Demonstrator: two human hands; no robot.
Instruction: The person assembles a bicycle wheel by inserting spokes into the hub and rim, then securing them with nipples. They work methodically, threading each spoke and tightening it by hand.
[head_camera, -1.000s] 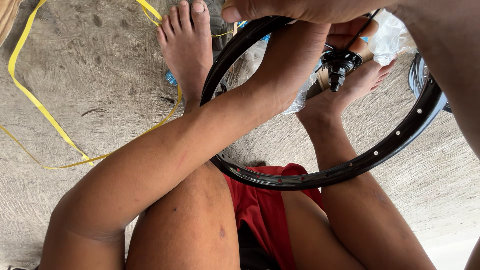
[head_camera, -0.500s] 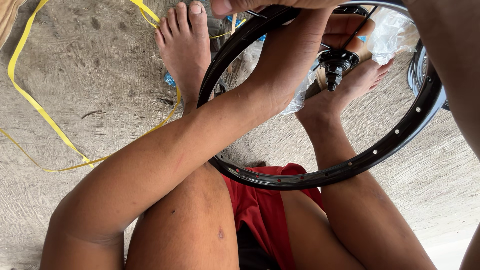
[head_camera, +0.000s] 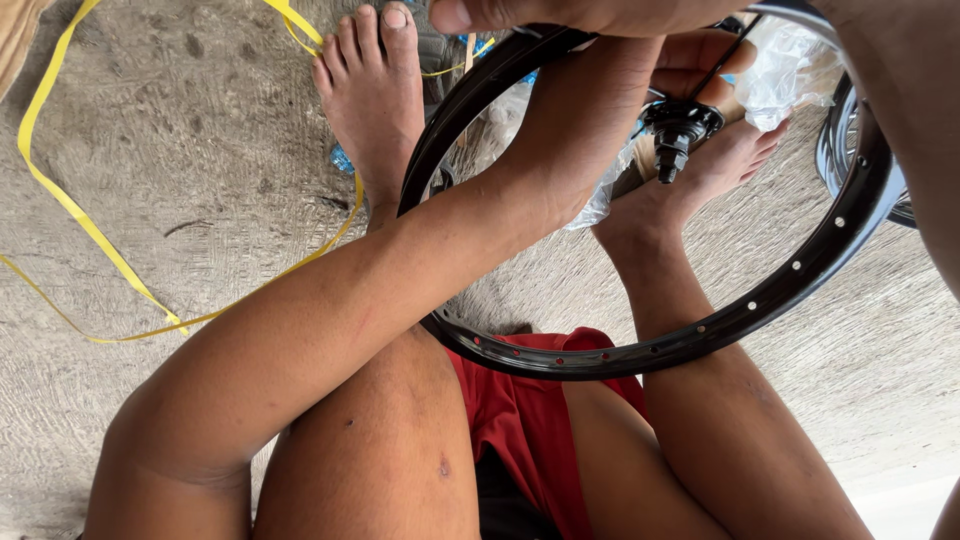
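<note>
Rough grey concrete (head_camera: 150, 120), scored with fine lines and small pits, spreads under a person who sits on it with bare legs out and red shorts (head_camera: 525, 420) bunched between the thighs. A black metal wheel rim (head_camera: 700, 335), a smooth glossy hoop dotted with small spoke holes, stands around the legs, its lower arc lying against the shorts and shins. Near its middle sits a black hub (head_camera: 678, 125) with a stubby threaded axle, resting by the right foot (head_camera: 700, 175). The left hand (head_camera: 690, 65) reaches through the hoop and its fingers curl close about the hub and a thin dark spoke (head_camera: 722, 62). The right hand (head_camera: 590, 14) lies closed over the rim's upper edge at the frame's top, thumb showing. Crinkled clear plastic (head_camera: 785, 75) sits just beside the hub. A flat yellow strap (head_camera: 80, 215) loops loosely across the concrete beside the left foot (head_camera: 372, 90).
</note>
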